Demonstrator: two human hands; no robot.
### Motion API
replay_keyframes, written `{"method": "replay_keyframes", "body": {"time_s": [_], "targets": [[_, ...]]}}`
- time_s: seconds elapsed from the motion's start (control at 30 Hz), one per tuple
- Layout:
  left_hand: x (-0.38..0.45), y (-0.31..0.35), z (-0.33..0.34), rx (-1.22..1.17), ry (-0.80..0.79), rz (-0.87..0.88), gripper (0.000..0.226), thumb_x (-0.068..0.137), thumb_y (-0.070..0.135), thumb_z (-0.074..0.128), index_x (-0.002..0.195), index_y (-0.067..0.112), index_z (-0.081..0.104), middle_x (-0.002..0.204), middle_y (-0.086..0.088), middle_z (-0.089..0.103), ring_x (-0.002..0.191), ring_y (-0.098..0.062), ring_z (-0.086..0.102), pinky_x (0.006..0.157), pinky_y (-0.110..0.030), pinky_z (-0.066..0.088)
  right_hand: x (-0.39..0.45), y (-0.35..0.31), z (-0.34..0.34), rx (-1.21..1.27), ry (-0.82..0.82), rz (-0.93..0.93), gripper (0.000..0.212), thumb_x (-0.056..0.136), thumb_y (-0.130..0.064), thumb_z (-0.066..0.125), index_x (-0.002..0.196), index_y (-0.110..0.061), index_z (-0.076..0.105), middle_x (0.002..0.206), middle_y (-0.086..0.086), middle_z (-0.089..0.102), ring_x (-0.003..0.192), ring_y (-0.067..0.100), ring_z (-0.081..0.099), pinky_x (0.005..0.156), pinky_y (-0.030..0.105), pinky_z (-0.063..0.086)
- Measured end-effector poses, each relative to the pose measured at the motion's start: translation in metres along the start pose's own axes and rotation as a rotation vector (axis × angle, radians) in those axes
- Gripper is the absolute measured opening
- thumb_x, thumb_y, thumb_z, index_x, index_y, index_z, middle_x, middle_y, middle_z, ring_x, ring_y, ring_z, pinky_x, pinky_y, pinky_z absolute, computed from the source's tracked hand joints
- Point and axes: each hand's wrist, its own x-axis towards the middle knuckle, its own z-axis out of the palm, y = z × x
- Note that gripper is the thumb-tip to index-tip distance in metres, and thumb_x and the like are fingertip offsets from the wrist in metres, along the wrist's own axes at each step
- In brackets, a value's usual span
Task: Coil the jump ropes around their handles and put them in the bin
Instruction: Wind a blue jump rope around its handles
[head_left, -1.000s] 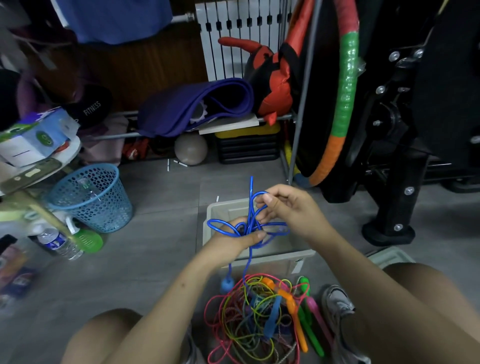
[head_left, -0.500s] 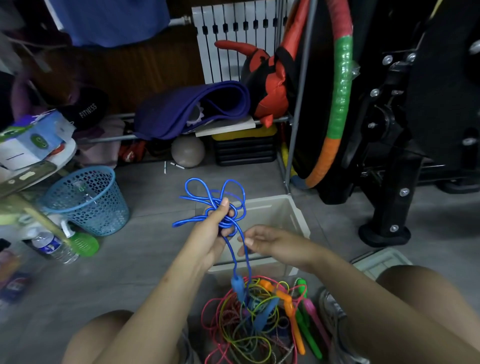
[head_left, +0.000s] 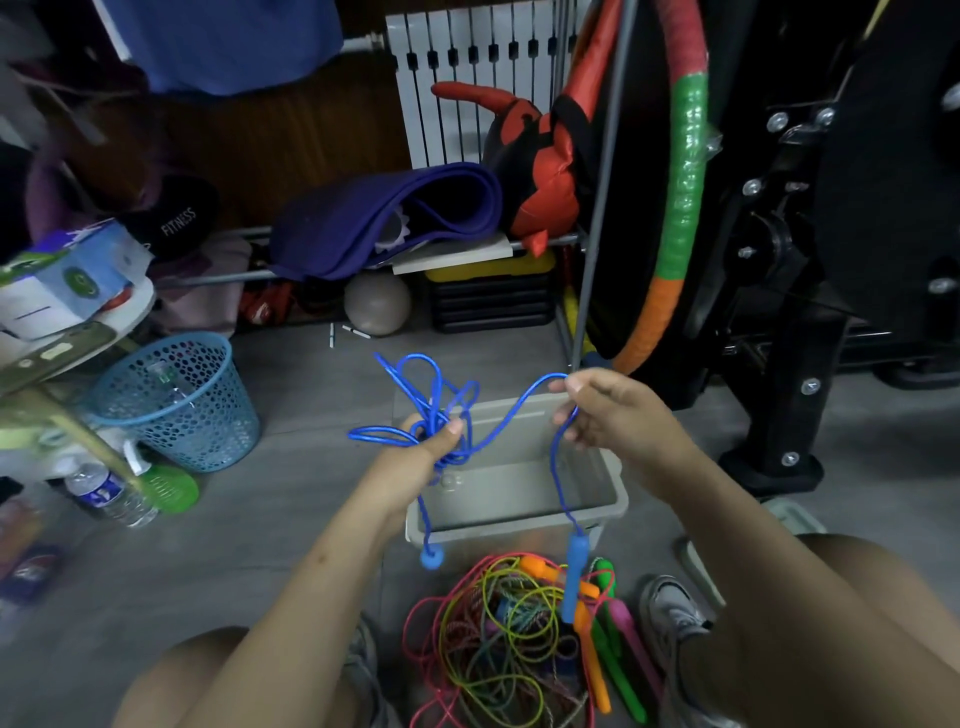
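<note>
Blue jump rope (head_left: 511, 415) above the bin (head_left: 615, 499): my left hand (head_left: 415, 462) clamps its tangled loops, my right hand's (head_left: 610, 415) fingers pinch one strand, handle (head_left: 574, 577) dangling.

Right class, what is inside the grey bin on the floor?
No jump ropes lie in the grey bin; its visible floor is bare. The blue rope, held above by both hands, hides part of it, and the near wall hides the front.

bin (head_left: 613, 499) open; blue rope (head_left: 498, 431) spans it.
</note>
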Motion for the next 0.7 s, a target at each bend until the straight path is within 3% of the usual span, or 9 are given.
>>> {"method": "replay_keyframes", "body": {"time_s": [0.1, 0.2, 0.27, 0.37, 0.43, 0.53, 0.6, 0.7], "targets": [[-0.006, -0.006, 0.009, -0.137, -0.218, -0.053, 0.009, 0.086, 0.021, 0.063, 0.077, 0.019, 0.065, 0.076, 0.005, 0.066, 0.071, -0.009, 0.050, 0.058, -0.018, 0.039, 0.000, -0.003, 0.008, 0.240, 0.003, 0.043, 0.021, 0.099, -0.015, 0.043, 0.089, -0.007, 0.060, 0.068, 0.009, 0.064, 0.051, 0.012, 0.060, 0.049, 0.021, 0.050], [-0.016, -0.006, 0.016, -0.224, -0.372, -0.123, 0.009, 0.080, 0.026, 0.063, 0.075, 0.019, 0.065, 0.068, 0.006, 0.061, 0.048, -0.006, 0.034, 0.048, -0.012, 0.033, 0.002, 0.000, 0.016, 0.352, 0.018, 0.093, 0.021, 0.098, -0.015, 0.044, 0.086, -0.005, 0.058, 0.064, 0.007, 0.068, 0.053, 0.014, 0.064, 0.051, 0.023, 0.053], [-0.019, -0.005, 0.020, -0.234, -0.417, -0.144, 0.012, 0.077, 0.028, 0.063, 0.079, 0.016, 0.063, 0.057, 0.010, 0.052, 0.043, -0.005, 0.028, 0.045, -0.011, 0.031, 0.004, 0.001, 0.018, 0.439, 0.030, 0.125, 0.021, 0.098, -0.014, 0.044, 0.084, -0.004, 0.057, 0.067, 0.009, 0.068, 0.056, 0.016, 0.066, 0.052, 0.025, 0.054], [-0.020, -0.006, 0.022, -0.225, -0.450, -0.129, 0.020, 0.071, 0.029, 0.063, 0.083, 0.013, 0.059, 0.054, 0.009, 0.043, 0.041, -0.005, 0.029, 0.050, -0.014, 0.030, 0.005, 0.000, 0.019, 0.573, -0.006, 0.163, 0.023, 0.098, -0.012, 0.042, 0.080, -0.004, 0.055, 0.079, 0.018, 0.067, 0.064, 0.022, 0.069, 0.056, 0.028, 0.056], [-0.020, -0.005, 0.024, -0.225, -0.465, -0.112, 0.018, 0.071, 0.029, 0.062, 0.083, 0.014, 0.060, 0.053, 0.009, 0.041, 0.042, -0.005, 0.031, 0.054, -0.016, 0.029, 0.003, -0.001, 0.020, 0.662, -0.046, 0.204, 0.027, 0.099, -0.011, 0.037, 0.077, -0.004, 0.053, 0.077, 0.018, 0.070, 0.065, 0.023, 0.070, 0.057, 0.028, 0.057], [-0.019, -0.006, 0.026, -0.234, -0.477, -0.077, 0.017, 0.072, 0.029, 0.062, 0.084, 0.016, 0.063, 0.056, 0.007, 0.045, 0.047, -0.006, 0.034, 0.053, -0.015, 0.030, 0.002, 0.000, 0.023, 0.757, -0.091, 0.250, 0.031, 0.100, -0.012, 0.033, 0.077, -0.004, 0.052, 0.075, 0.017, 0.071, 0.065, 0.023, 0.071, 0.058, 0.028, 0.057], [-0.018, -0.009, 0.026, -0.145, -0.447, -0.064, 0.022, 0.073, 0.035, 0.065, 0.085, 0.017, 0.060, 0.072, 0.001, 0.058, 0.064, -0.010, 0.047, 0.059, -0.016, 0.037, 0.003, 0.000, 0.022, 0.762, -0.069, 0.219, 0.030, 0.100, -0.013, 0.033, 0.079, -0.004, 0.052, 0.074, 0.016, 0.071, 0.064, 0.022, 0.070, 0.059, 0.028, 0.057], [-0.013, -0.012, 0.028, -0.072, -0.342, -0.055, 0.007, 0.088, 0.030, 0.061, 0.088, 0.023, 0.063, 0.092, 0.001, 0.068, 0.086, -0.009, 0.061, 0.066, -0.016, 0.047, 0.008, -0.002, 0.014, 0.659, 0.052, 0.116, 0.027, 0.100, -0.012, 0.035, 0.081, -0.006, 0.052, 0.070, 0.012, 0.070, 0.061, 0.019, 0.069, 0.057, 0.027, 0.057]]}}
